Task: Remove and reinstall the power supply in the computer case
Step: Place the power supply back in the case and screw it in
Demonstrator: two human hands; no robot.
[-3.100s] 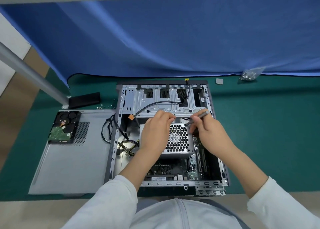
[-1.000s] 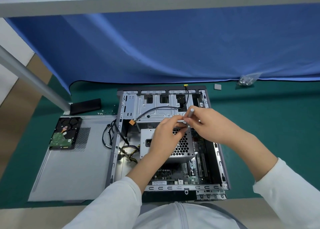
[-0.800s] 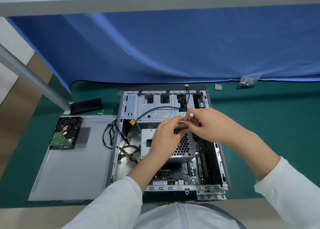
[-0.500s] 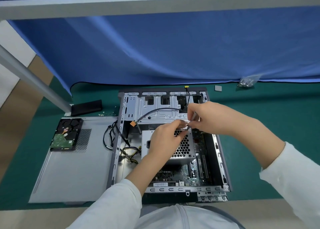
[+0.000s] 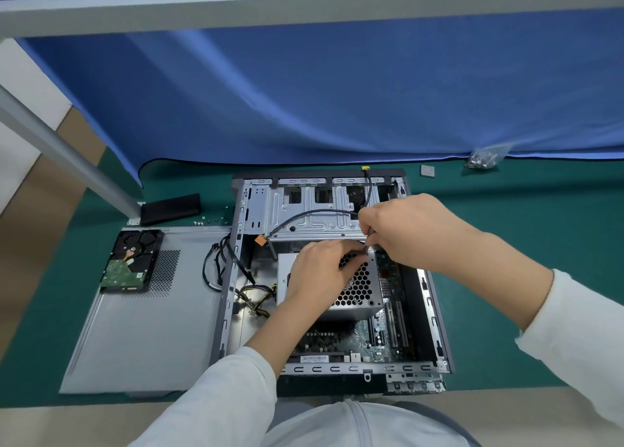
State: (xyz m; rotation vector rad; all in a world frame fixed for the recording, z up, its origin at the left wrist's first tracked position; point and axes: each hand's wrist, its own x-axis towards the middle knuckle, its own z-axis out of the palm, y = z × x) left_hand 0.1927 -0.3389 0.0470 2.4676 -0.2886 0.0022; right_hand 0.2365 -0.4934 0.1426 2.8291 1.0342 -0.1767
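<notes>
The open computer case (image 5: 236, 278) lies flat on the green mat. Inside it sits the silver power supply (image 5: 361, 291) with its honeycomb grille facing up. My left hand (image 5: 320, 271) rests on top of the power supply, its fingers reaching to the far right corner. My right hand (image 5: 405, 230) grips a slim grey screwdriver (image 5: 369, 240), tip down at that same corner. The tip and any screw are hidden by my fingers. A bundle of yellow and black cables (image 5: 253, 301) lies left of the power supply.
The removed side panel (image 5: 141, 328) lies left of the case with a hard drive (image 5: 130, 261) on it. A black bar (image 5: 170, 203) and loose screws (image 5: 209, 222) lie behind it. A bag of screws (image 5: 483, 158) and a small grey square (image 5: 427, 170) sit far right.
My right hand has turned the screwdriver from lying across to pointing down at the power supply's far right corner. My left hand has shifted its fingers toward that corner.
</notes>
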